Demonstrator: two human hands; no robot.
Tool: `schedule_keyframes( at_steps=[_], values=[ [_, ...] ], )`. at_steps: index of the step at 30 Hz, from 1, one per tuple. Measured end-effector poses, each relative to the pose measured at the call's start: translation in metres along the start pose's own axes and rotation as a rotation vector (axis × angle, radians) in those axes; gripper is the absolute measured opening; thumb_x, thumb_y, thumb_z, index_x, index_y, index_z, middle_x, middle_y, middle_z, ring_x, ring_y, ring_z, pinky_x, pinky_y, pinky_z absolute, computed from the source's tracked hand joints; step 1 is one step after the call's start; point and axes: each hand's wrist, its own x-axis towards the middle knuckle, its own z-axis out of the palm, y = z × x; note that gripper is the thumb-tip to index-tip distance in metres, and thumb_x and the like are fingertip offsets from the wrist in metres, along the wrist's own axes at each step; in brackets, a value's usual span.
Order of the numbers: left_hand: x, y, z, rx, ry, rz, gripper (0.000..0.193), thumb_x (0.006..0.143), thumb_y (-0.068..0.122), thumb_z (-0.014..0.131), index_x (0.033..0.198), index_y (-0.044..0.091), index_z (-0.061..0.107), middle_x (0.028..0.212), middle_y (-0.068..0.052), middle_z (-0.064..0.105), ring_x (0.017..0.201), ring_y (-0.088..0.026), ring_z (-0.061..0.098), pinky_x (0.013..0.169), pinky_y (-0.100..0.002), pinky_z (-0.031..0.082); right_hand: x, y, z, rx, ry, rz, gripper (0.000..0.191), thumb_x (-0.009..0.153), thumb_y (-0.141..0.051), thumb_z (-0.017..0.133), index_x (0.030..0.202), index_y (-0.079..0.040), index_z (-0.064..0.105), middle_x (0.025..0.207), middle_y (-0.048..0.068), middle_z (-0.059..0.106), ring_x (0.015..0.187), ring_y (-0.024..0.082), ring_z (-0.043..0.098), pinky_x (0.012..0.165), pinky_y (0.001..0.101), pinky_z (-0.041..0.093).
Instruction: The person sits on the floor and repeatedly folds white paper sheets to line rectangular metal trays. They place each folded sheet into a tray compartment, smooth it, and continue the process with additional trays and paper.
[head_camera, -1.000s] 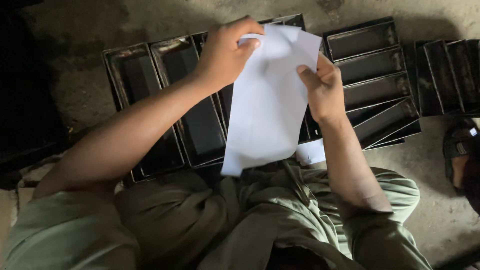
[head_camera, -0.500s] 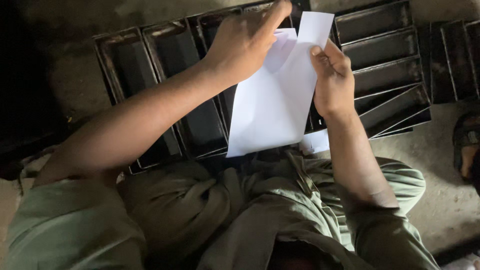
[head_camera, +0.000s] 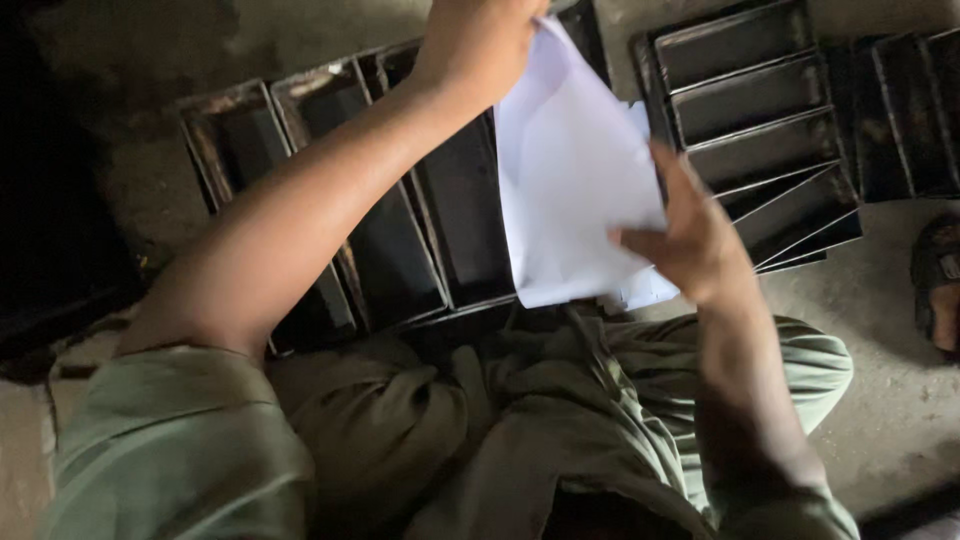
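Left hand (head_camera: 480, 40), top centre of frame: fingers closed over the upper edge of a white paper sheet (head_camera: 570, 170). Right hand (head_camera: 690, 240), right of centre: thumb and fingers pinched on the sheet's lower right edge.

Paper sheet: plain white, thin, smooth, slightly bowed; held between both hands at centre frame, above the pans. A second white scrap (head_camera: 645, 292) shows just beneath its lower corner.

Loaf pans (head_camera: 400, 250), left and centre: dark metal, rectangular, deep, joined side by side, worn rims. Second pan set (head_camera: 760, 110), upper right: same make, stacked askew.

Floor (head_camera: 880, 340): rough grey concrete. Trousers (head_camera: 520, 430), lower frame: olive cloth, creased. Sandal (head_camera: 938, 285), right edge.
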Motion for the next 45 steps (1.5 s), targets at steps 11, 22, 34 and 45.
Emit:
schedule_keyframes(
  at_steps=[11, 22, 34, 45],
  values=[
    [0.023, -0.031, 0.045, 0.476, -0.333, -0.171, 0.016, 0.082, 0.004, 0.068, 0.097, 0.003, 0.070, 0.084, -0.019, 0.073, 0.075, -0.038, 0.074, 0.059, -0.050, 0.058, -0.062, -0.003, 0.007, -0.588, -0.131, 0.099, 0.085, 0.092, -0.021, 0.076, 0.161, -0.003, 0.029, 0.146, 0.014, 0.054, 0.061, 0.029, 0.075, 0.063, 0.0374, 0.063],
    [-0.042, 0.088, -0.077, 0.322, -0.528, 0.152, 0.049, 0.088, -0.002, 0.064, 0.137, -0.004, 0.058, 0.134, -0.024, 0.058, 0.126, -0.034, 0.055, 0.091, -0.051, 0.053, -0.059, 0.002, -0.053, -0.009, -0.179, -0.265, 0.067, 0.074, 0.023, 0.042, 0.137, 0.005, 0.058, 0.114, 0.017, 0.075, 0.106, 0.026, 0.075, 0.093, 0.0310, 0.063],
    [-0.101, 0.142, -0.048, -0.255, -0.379, -0.089, 0.025, 0.093, 0.021, 0.073, 0.072, 0.007, 0.071, 0.082, -0.010, 0.072, 0.094, -0.028, 0.069, 0.122, -0.053, 0.034, -0.008, 0.010, -0.011, -0.328, -0.204, -0.783, 0.011, 0.097, -0.015, 0.078, 0.103, -0.024, 0.077, 0.163, 0.003, 0.042, 0.162, 0.030, 0.009, 0.132, 0.0559, 0.020],
    [-0.111, 0.159, -0.047, -0.085, -0.540, 0.149, 0.043, 0.094, 0.035, 0.069, 0.063, 0.006, 0.072, 0.060, -0.010, 0.065, 0.086, -0.031, 0.068, 0.124, -0.061, 0.020, -0.023, 0.005, 0.014, -0.789, -0.282, -0.418, 0.047, 0.080, -0.053, 0.078, 0.092, -0.008, 0.076, 0.159, 0.014, 0.043, 0.152, 0.044, 0.010, 0.112, 0.0714, 0.012]
  ],
)
